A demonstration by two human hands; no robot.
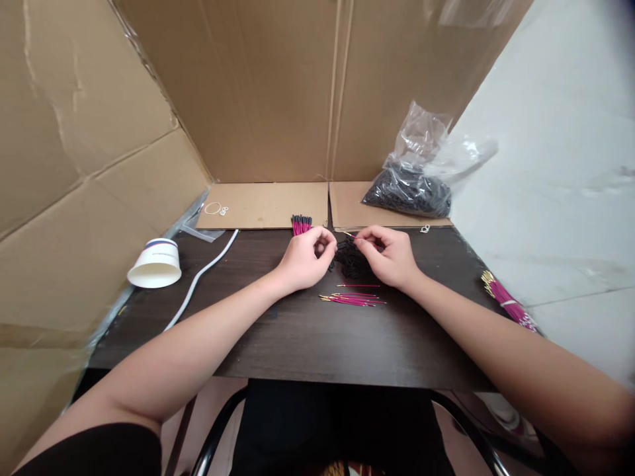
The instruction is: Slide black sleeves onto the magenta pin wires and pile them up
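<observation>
Above the dark table, my right hand [389,254] pinches a thin magenta wire [350,235] whose gold-coloured tip points left. My left hand [310,258] is closed in a pinch opposite it; what its fingertips hold, if anything, is too small to make out. A pile of small black sleeves [351,261] lies between and below both hands. Nearer to me is a loose row of magenta wires [352,299] with gold tips at their left ends. Just behind my left hand lies a bundle of magenta wires with black ends [301,225].
A clear plastic bag of black pieces [409,188] stands at the back right on cardboard [347,210]. At the right edge is a tied bundle of magenta wires [508,303]. A paper cup [155,264] lies tipped at left, beside a white cable [202,272]. Cardboard walls [262,86] enclose the back and left.
</observation>
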